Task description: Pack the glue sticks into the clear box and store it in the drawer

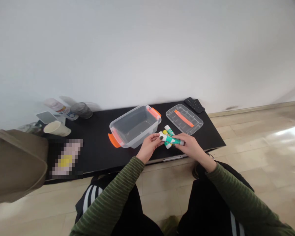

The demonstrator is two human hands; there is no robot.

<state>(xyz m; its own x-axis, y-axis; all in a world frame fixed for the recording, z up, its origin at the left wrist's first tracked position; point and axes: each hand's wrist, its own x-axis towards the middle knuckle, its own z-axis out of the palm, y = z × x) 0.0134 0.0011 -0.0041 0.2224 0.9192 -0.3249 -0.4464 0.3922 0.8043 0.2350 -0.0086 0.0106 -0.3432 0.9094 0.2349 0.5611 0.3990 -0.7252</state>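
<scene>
Both my hands meet over the front edge of the black table, on a green and white glue stick (173, 140). The fingers of my left hand (148, 147) pinch its white cap end. My right hand (191, 147) is closed round the other end, where a grey tip shows. Just behind and beneath it lie more glue sticks (169, 130), one with a yellow part, partly hidden by the held one. To the left of them stands a clear plastic box (140, 140) without its lid, orange clips folded out at both ends. Its clear lid (185, 116) with an orange handle lies flat behind my right hand.
A black keypad-like object (194, 105) sits at the back right corner. On the left are a paper cup (57, 128), a spray can (61, 108), a dark glass (81, 110), a blurred-out packet (67, 157) and a brown lampshade-like object (17, 165). The wall borders the table's back.
</scene>
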